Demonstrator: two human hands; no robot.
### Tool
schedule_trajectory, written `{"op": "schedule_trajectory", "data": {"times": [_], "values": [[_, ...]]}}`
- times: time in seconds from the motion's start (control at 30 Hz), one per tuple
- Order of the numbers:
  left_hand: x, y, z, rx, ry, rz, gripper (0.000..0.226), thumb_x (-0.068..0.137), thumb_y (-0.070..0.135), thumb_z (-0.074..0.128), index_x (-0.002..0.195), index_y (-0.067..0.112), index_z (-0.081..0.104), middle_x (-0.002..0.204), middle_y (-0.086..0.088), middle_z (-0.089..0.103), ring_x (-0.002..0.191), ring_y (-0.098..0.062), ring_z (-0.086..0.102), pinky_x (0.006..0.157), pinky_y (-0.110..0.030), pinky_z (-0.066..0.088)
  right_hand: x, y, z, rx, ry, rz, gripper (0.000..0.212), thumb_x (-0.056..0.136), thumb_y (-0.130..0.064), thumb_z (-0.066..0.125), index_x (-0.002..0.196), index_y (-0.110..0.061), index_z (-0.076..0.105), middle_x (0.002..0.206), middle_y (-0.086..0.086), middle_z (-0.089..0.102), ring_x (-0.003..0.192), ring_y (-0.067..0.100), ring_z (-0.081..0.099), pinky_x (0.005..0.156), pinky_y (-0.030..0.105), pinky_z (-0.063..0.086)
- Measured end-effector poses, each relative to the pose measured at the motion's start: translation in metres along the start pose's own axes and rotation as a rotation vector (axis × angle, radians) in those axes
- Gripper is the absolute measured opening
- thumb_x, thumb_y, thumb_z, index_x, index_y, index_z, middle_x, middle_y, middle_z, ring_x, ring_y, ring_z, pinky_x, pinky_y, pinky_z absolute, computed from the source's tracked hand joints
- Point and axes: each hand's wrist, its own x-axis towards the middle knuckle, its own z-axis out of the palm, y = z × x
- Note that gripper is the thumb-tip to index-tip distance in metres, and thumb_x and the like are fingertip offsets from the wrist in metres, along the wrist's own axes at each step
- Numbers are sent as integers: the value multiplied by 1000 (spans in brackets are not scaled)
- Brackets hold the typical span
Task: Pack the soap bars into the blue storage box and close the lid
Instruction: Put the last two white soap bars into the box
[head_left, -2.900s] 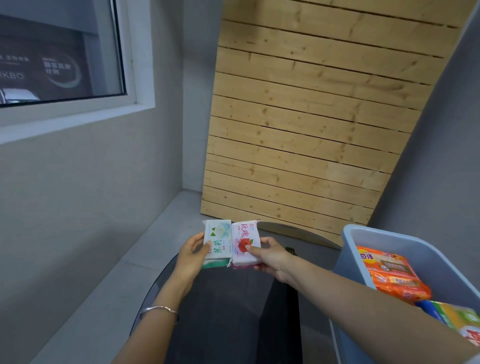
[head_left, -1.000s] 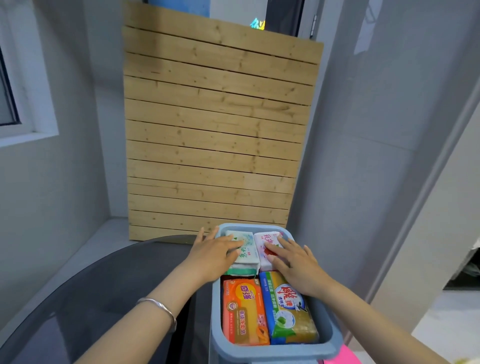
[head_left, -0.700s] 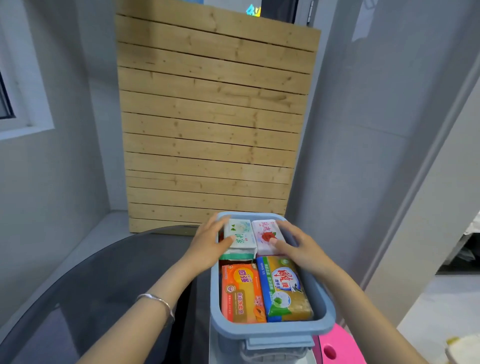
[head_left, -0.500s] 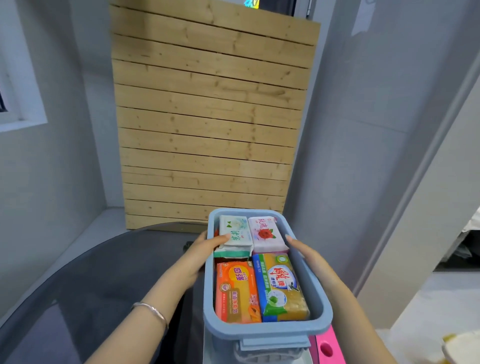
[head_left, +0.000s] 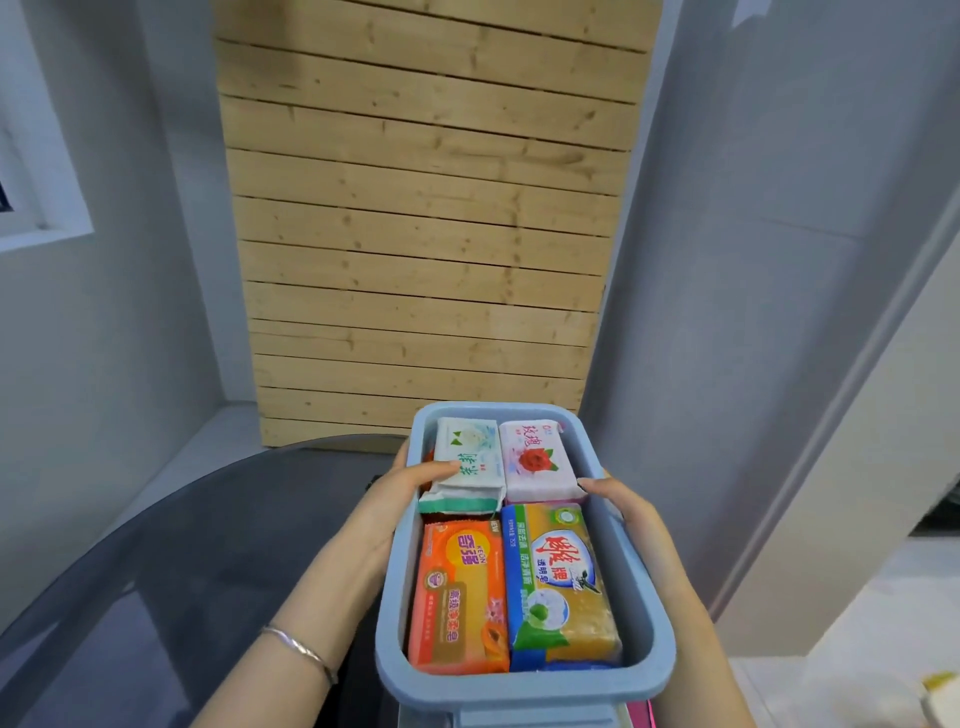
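The blue storage box (head_left: 519, 685) stands open in front of me with no lid on it. Inside lie a green-and-white soap bar (head_left: 470, 457) and a pink rose soap bar (head_left: 535, 457) at the far end. An orange soap bar (head_left: 460, 592) and a yellow-and-blue soap bar (head_left: 561, 582) lie at the near end. My left hand (head_left: 384, 504) clasps the box's left wall, thumb over the rim on the green-and-white bar. My right hand (head_left: 623, 514) clasps the right wall, thumb over the rim beside the pink bar.
The box is at the right edge of a dark round glass table (head_left: 182, 571). A wooden slat panel (head_left: 426, 234) leans against the grey wall behind. A blue-grey plastic piece (head_left: 519, 721) and something pink (head_left: 641, 714) show under the box's near edge.
Both hands laid the two small bars into the far end of the box, then slid off them to the box's side walls.
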Motion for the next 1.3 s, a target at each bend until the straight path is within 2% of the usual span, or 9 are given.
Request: {"op": "schedule_trajectory", "data": {"times": [0.13, 0.27, 0.43, 0.57, 0.63, 0.83, 0.97, 1.1, 1.3], "values": [[-3, 10, -11, 6, -11, 60, 56, 73, 8, 67, 125, 26, 54, 89, -11, 76, 67, -26, 73, 58, -34, 59, 0, -14, 15, 35, 30, -139, 83, 50, -10, 57, 131, -7, 42, 62, -4, 69, 41, 1, 64, 38, 12, 46], [-24, 32, -33, 10, -35, 70, 67, 59, 11, 77, 123, 21, 58, 102, -16, 73, 75, -32, 71, 71, -43, 58, -18, -28, 47, 111, 5, -219, 60, 57, -2, 63, 112, -14, 44, 76, -2, 59, 36, -4, 60, 36, 10, 43], [-53, 54, -76, 10, 7, 108, 58, 61, 14, 71, 117, 26, 62, 94, -13, 75, 69, -30, 72, 64, -40, 59, -14, -29, 103, -4, -6, -215, 90, 53, 3, 64, 137, 8, 36, 109, 13, 55, 30, -10, 52, 35, 5, 39], [-77, 56, -117, -7, 100, 144, 69, 59, 6, 74, 120, 33, 57, 101, -15, 74, 71, -32, 71, 63, -40, 59, 1, -13, 148, 6, -6, -102, 52, 88, 11, 52, 136, 17, 34, 76, 2, 62, 27, -10, 50, 35, 5, 38], [-83, 55, -138, -14, 133, 122, 68, 64, 6, 72, 125, 31, 55, 104, -17, 72, 70, -32, 71, 60, -38, 58, 6, -2, 168, 32, -48, -72, 54, 85, 12, 54, 135, 17, 34, 55, -3, 59, 25, -7, 49, 32, 6, 36], [-94, 51, -177, -19, 151, 71, 66, 67, 5, 71, 127, 27, 54, 97, -17, 74, 69, -32, 71, 61, -39, 60, -21, 38, 197, 174, -125, -81, 25, 92, -8, 47, 117, -7, 53, 78, 5, 64, 46, -1, 66, 39, 11, 46], [-93, 51, -183, -9, 159, 21, 61, 71, 7, 69, 128, 24, 54, 96, -17, 74, 71, -33, 72, 65, -43, 58, -21, 43, 201, 242, -169, -55, 24, 89, -16, 53, 112, -16, 58, 70, 4, 73, 54, 11, 71, 44, 19, 51], [-100, 50, -179, 42, 175, 27, 38, 81, 14, 64, 119, 19, 57, 86, -14, 75, 64, -28, 71, 60, -37, 59, -29, 39, 200, 166, -211, -101, 42, 79, -18, 66, 120, -21, 59, 96, 13, 75, 71, 21, 74, 54, 27, 56], [-123, 57, -168, 200, 317, 104, 67, 75, 30, 73, 134, 28, 41, 106, -7, 69, 82, -25, 68, 75, -40, 55, -52, 36, 185, 86, -235, -86, 52, 77, -33, 68, 127, -29, 54, 111, 4, 73, 97, 22, 71, 80, 38, 58]]}}
